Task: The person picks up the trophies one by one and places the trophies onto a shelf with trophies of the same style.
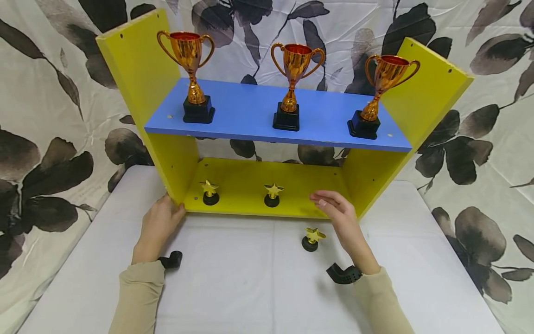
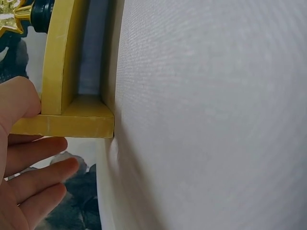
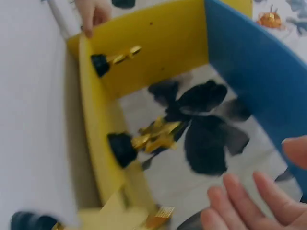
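Note:
My left hand [image 1: 158, 225] grips the lower left corner of a yellow and blue shelf unit [image 1: 271, 211], the thumb on one side of the yellow panel [image 2: 81, 125] and the fingers on the other. With nothing in it, my right hand [image 1: 340, 215] reaches over the right part of the yellow bottom board, fingers extended. On the white table just left of that wrist stands a gold star trophy [image 1: 313, 235] with a black round base. Two matching star trophies, one left [image 1: 210, 192] and one in the middle [image 1: 273, 195], stand upright on the bottom board.
Three gold two-handled cup trophies, left [image 1: 193, 74], middle [image 1: 292, 83] and right [image 1: 375, 95], stand on black bases along the blue upper shelf [image 1: 246, 104]. A floral cloth [image 1: 54, 171] hangs behind and beside the white table [image 1: 233, 278].

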Available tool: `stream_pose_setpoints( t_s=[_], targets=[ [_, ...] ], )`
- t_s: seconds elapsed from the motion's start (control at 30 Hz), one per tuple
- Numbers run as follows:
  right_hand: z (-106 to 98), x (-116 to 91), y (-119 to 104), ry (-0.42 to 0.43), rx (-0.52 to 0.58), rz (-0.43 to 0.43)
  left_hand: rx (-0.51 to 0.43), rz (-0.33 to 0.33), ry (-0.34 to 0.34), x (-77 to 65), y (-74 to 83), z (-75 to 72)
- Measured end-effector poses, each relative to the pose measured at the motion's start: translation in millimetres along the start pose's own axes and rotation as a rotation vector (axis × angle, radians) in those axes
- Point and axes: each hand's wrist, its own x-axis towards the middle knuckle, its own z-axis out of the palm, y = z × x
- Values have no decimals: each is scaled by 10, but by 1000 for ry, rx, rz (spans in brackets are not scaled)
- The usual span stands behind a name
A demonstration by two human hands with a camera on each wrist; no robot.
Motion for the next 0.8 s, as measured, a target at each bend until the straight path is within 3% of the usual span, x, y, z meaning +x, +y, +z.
stream_pose_setpoints(
  t_s=[0.1, 0.57, 0.8],
  targets=[
    [-96, -57, 91, -53, 80, -4, 9, 7, 15, -4, -13, -2],
    [-399, -363, 613, -243, 230, 25, 7, 3, -10, 15, -31, 8],
    [-369, -430, 758, -232, 161, 102, -3, -7, -26, 9, -26, 18]
  ],
)
